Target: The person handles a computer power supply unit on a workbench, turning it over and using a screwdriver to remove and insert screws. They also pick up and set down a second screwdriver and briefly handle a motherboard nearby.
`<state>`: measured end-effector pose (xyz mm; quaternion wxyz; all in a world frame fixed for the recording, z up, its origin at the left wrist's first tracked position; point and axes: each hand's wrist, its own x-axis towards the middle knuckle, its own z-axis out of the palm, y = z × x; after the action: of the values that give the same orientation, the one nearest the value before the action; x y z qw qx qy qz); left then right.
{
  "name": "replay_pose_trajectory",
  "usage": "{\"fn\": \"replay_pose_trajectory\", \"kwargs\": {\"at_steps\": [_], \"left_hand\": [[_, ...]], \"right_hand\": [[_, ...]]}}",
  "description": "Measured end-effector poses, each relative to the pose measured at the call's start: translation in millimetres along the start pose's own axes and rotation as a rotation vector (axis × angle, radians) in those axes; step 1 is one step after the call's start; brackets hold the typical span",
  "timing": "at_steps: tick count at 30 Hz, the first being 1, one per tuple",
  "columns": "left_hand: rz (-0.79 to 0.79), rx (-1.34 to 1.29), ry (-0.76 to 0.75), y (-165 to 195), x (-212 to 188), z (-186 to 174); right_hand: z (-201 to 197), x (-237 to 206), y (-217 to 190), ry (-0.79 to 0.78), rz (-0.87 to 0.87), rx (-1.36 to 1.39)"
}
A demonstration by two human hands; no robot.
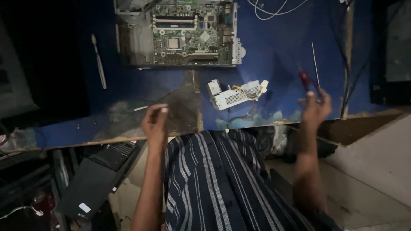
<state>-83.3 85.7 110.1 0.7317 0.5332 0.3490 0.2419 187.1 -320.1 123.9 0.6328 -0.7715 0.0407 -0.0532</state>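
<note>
The right hand (pixel 316 109), at the right of the frame, has its grip clamped on a red-handled screwdriver (pixel 305 80), whose handle rises above the fingers; motion blur hides the exact finger placement. A thin metal rod (pixel 315 64) stands just beside the handle; whether it is the tool's own shaft or a separate item cannot be told.

The left hand (pixel 156 124), at centre left, hangs over the worn patch of the blue desk (pixel 265 51). Its fingers are loosely curled and hold nothing, so its grip is apart.

The open computer case (pixel 177 32) lies at the upper centre of the frame. Its cover is off and the green mainboard (pixel 188 34) is exposed, with the bare processor socket (pixel 173 42) visible and no cooler over it.

A small metal power unit (pixel 233 97) with a bundle of coloured wires (pixel 250 90) lies on the desk between the two hands, below the case and apart from it.

Judged state of work:
- Done: the case stands opened, and the power unit appears to be out of the chassis.
- Left: the mainboard sits in the case; neither hand touches the case at this moment.

Other items: a pale slim tool (pixel 99 62) lies at upper left of the desk, white cable (pixel 274 9) loops at the top edge, and a dark flat device (pixel 96 177) rests below the desk edge at lower left. The striped garment (pixel 214 184) fills the lower centre.
</note>
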Motion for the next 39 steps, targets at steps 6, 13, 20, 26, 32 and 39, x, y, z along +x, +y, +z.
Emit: {"fn": "replay_pose_trajectory", "kwargs": {"at_steps": [6,13,20,26,32,39], "left_hand": [[-0.122,-0.481,-0.37,21.9,2.5,59.1],[-0.08,-0.513,-0.489,29.3,-5.9,92.0],[-0.116,-0.548,-0.526,27.8,-11.2,94.2],[-0.109,-0.437,-0.512,28.3,-16.8,95.0],[-0.037,-0.408,-0.535,36.5,-19.8,96.7],[0.06,-0.311,-0.528,44.7,-22.2,98.3]], "right_hand": [[-33.3,-47.6,-124.0,-0.185,-0.158,0.236],[-4.0,-100.4,-201.7,-0.414,-0.262,0.331],[10.6,-128.7,-200.0,-0.288,-0.371,0.226],[14.1,-131.3,-187.4,-0.303,-0.383,0.225],[16.0,-133.0,-186.9,-0.338,-0.396,0.219],[14.3,-134.7,-195.8,-0.288,-0.494,0.02]]}}
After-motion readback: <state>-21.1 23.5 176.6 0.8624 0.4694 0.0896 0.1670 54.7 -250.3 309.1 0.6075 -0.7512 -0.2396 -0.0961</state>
